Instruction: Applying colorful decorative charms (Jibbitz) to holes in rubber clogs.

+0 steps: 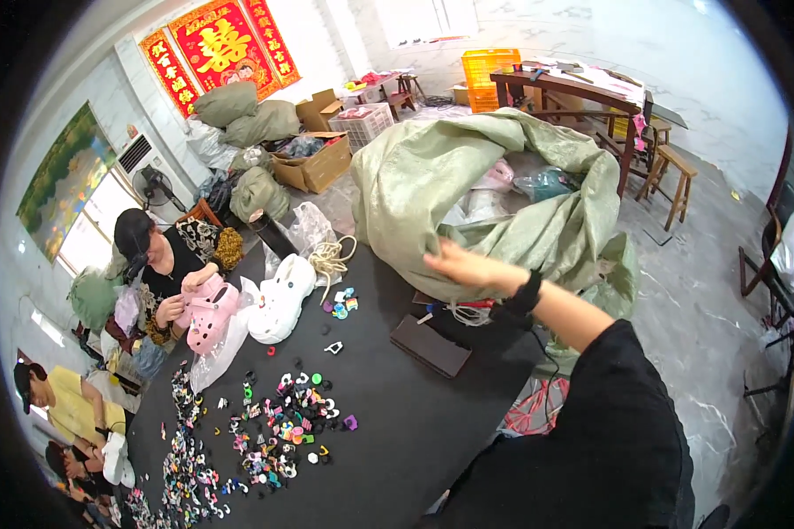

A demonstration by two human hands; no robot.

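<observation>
My right hand (470, 266) reaches in from the lower right, a black band around its wrist. Its fingers are stretched out and lie against the near side of a large pale green woven sack (397, 189), or just in front of it; whether they press on it I cannot tell. The sack's mouth gapes, showing clear plastic bags inside, one with something pink (496, 175) and one with something dark teal (545, 183). Below the hand a dark brown flat case (430, 346) lies on the black table (370, 423). My left hand is out of the picture.
Small colourful shoe charms (282, 419) are heaped across the table's left half. Across it, a person in black handles pink clogs (213, 313) beside white clogs (280, 300). Coiled cord (331, 260) lies near the sack. Co-workers sit farther left; a wooden stool (670, 185) stands at right.
</observation>
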